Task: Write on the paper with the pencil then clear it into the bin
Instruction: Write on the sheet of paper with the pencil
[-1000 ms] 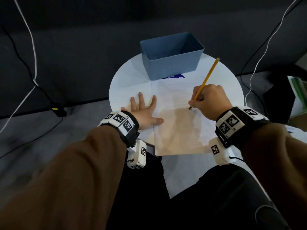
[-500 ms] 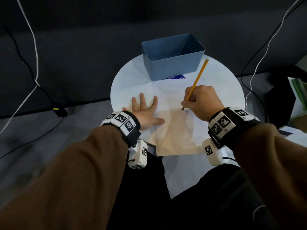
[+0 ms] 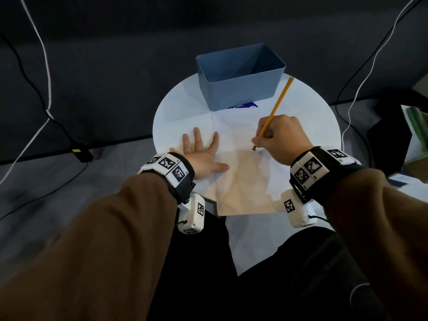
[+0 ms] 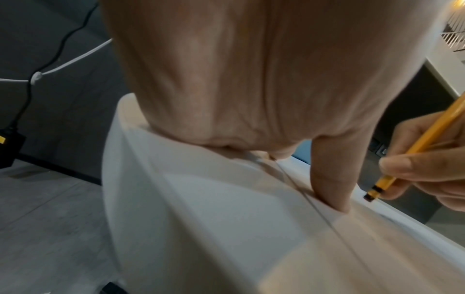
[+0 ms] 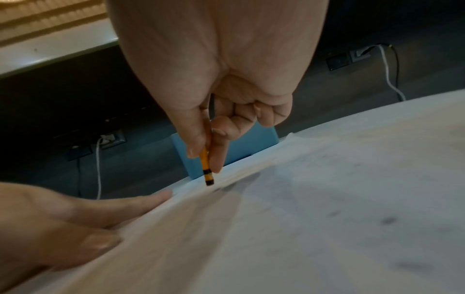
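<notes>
Writing looks to be the step in hand. On the round white bench (image 3: 176,107) the paper (image 3: 243,177) lies flat, its far edge just before the blue bin (image 3: 240,89). Fingers straight and spread, the left hand (image 3: 203,156) presses the sheet's left edge. Curled round the yellow pencil (image 3: 275,107), the right hand (image 3: 282,137) sets its tip at the sheet. Any marks are too faint to read. Clearing into the bin is not yet begun; the bin shows nothing inside.

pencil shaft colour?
Yellow-orange pencil with black bands near the tip; the left wrist view shows it best.
</notes>
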The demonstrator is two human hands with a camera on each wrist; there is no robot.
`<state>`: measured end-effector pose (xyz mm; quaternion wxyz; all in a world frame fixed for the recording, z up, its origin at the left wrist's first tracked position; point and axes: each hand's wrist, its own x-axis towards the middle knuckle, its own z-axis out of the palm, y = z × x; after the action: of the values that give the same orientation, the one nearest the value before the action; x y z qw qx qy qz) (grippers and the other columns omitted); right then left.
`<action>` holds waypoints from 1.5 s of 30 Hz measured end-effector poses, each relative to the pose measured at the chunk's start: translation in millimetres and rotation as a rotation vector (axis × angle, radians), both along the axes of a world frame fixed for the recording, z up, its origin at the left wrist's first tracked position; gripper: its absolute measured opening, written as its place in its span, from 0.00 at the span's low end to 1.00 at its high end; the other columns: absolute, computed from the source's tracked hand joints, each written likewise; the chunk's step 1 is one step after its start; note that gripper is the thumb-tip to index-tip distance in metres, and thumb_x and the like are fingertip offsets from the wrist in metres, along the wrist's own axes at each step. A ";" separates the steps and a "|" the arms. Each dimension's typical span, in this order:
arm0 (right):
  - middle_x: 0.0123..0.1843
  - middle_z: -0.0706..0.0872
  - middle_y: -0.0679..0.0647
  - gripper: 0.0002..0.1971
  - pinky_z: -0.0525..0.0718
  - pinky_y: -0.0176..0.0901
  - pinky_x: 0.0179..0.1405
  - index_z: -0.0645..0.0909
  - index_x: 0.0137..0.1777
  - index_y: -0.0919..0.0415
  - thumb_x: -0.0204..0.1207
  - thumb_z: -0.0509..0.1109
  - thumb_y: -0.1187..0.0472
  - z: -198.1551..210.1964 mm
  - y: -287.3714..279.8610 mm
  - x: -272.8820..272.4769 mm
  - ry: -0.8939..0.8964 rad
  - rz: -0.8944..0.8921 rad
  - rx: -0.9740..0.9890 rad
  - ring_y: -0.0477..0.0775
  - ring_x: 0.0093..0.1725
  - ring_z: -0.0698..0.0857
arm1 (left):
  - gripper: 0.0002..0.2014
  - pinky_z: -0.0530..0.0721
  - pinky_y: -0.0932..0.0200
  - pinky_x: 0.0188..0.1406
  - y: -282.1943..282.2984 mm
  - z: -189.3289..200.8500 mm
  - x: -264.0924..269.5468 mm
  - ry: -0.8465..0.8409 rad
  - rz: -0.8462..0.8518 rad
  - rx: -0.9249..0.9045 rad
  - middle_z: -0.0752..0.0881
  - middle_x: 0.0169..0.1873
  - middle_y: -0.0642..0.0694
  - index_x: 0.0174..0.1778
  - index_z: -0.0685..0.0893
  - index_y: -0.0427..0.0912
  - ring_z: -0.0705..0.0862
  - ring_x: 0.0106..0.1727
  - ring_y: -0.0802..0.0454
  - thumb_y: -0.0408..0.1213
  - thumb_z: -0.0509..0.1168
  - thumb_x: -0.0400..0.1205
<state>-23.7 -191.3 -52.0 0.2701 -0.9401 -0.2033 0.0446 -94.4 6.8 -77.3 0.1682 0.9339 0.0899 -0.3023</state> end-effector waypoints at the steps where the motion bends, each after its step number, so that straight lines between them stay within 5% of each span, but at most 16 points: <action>1: 0.35 0.87 0.51 0.14 0.74 0.32 0.39 0.80 0.32 0.51 0.77 0.78 0.60 -1.4 5.2 -1.7 0.002 0.020 0.012 0.49 0.39 0.83 | 0.46 0.37 0.20 0.77 -0.4 0.1 0.0 0.001 0.003 0.001 0.21 0.81 0.42 0.84 0.30 0.64 0.24 0.83 0.34 0.65 0.58 0.84; 7: 0.36 0.87 0.52 0.16 0.77 0.38 0.41 0.78 0.31 0.50 0.78 0.77 0.61 -3.3 -6.9 2.7 -0.005 -0.017 -0.026 0.52 0.41 0.84 | 0.46 0.37 0.21 0.78 0.6 -0.1 -1.1 0.004 0.003 -0.006 0.21 0.81 0.43 0.84 0.30 0.65 0.24 0.83 0.35 0.66 0.58 0.83; 12: 0.37 0.88 0.52 0.16 0.86 0.54 0.53 0.78 0.31 0.50 0.78 0.78 0.60 5.3 -34.5 7.6 -0.037 -0.097 -0.062 0.57 0.45 0.85 | 0.45 0.37 0.20 0.77 1.0 -0.8 0.2 0.013 -0.006 -0.003 0.20 0.81 0.43 0.84 0.29 0.66 0.24 0.82 0.35 0.67 0.57 0.83; 19: 0.34 0.88 0.51 0.12 0.75 0.30 0.36 0.82 0.33 0.54 0.77 0.78 0.61 -3.2 -15.5 -4.0 0.017 -0.025 0.024 0.47 0.38 0.85 | 0.46 0.37 0.21 0.78 0.7 -0.1 -1.1 0.009 -0.007 0.004 0.21 0.81 0.43 0.84 0.30 0.66 0.25 0.83 0.36 0.69 0.57 0.82; 24: 0.35 0.88 0.52 0.13 0.79 0.37 0.40 0.81 0.33 0.53 0.77 0.78 0.60 1.5 -42.3 2.7 -0.023 -0.139 -0.041 0.48 0.37 0.83 | 0.45 0.37 0.22 0.78 1.0 -0.7 -0.9 0.007 -0.001 0.003 0.20 0.81 0.44 0.83 0.30 0.67 0.24 0.83 0.36 0.68 0.57 0.82; 27: 0.34 0.88 0.51 0.12 0.74 0.31 0.34 0.81 0.34 0.53 0.77 0.78 0.60 5.4 -52.6 4.3 -0.033 -0.185 -0.044 0.48 0.37 0.84 | 0.45 0.37 0.21 0.78 0.9 -1.1 -0.6 0.009 -0.005 0.008 0.20 0.81 0.44 0.83 0.30 0.67 0.24 0.83 0.36 0.69 0.56 0.82; 36: 0.36 0.88 0.51 0.14 0.78 0.37 0.40 0.80 0.32 0.51 0.78 0.78 0.60 -2.0 -46.4 -1.4 0.015 -0.120 -0.007 0.48 0.40 0.84 | 0.45 0.36 0.22 0.78 1.7 -1.7 -0.7 0.005 0.001 -0.011 0.20 0.81 0.45 0.83 0.30 0.68 0.24 0.83 0.37 0.69 0.57 0.82; 45: 0.35 0.86 0.48 0.14 0.77 0.32 0.38 0.80 0.33 0.51 0.78 0.78 0.59 0.2 -32.3 -8.3 0.025 -0.069 0.019 0.44 0.38 0.83 | 0.45 0.36 0.22 0.78 2.3 -0.7 -0.8 0.014 0.000 -0.008 0.21 0.81 0.44 0.83 0.30 0.68 0.24 0.83 0.37 0.70 0.56 0.81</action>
<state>-32.0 -223.6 -51.8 0.2830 -0.9433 -0.1676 0.0452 -95.3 9.1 -77.9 0.1715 0.9311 0.0900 -0.3091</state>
